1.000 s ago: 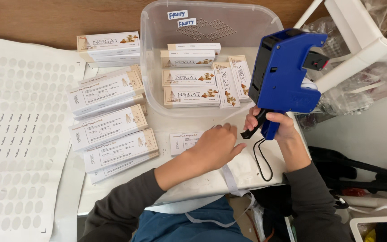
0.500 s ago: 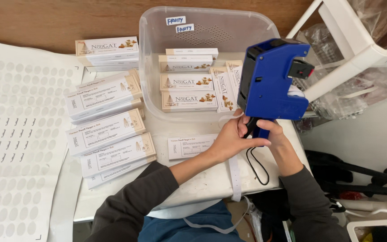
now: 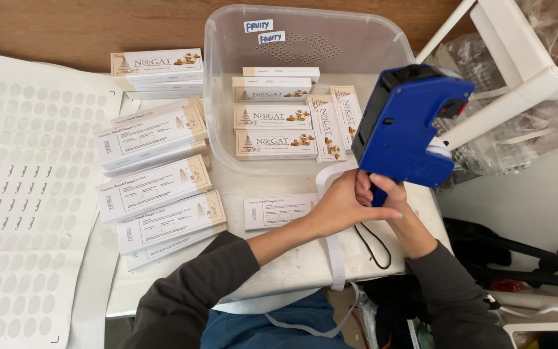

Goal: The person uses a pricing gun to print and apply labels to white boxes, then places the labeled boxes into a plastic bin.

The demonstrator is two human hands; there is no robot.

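Note:
A blue hand-held label gun is raised above the table's right side. My right hand grips its handle from below. My left hand is cupped against the same handle and over my right hand's fingers. A white paper backing strip trails down from the gun over the table edge, and a black wrist cord loops under the handle. A single cream box lies flat just left of my left hand.
A clear plastic tub holds several cream boxes. More boxes lie in stacks to its left. A large sheet of oval stickers covers the far left. A white plastic frame stands at the right.
My left hand left the flat box on the table and came up to the gun's handle. The gun tilted and dropped slightly lower.

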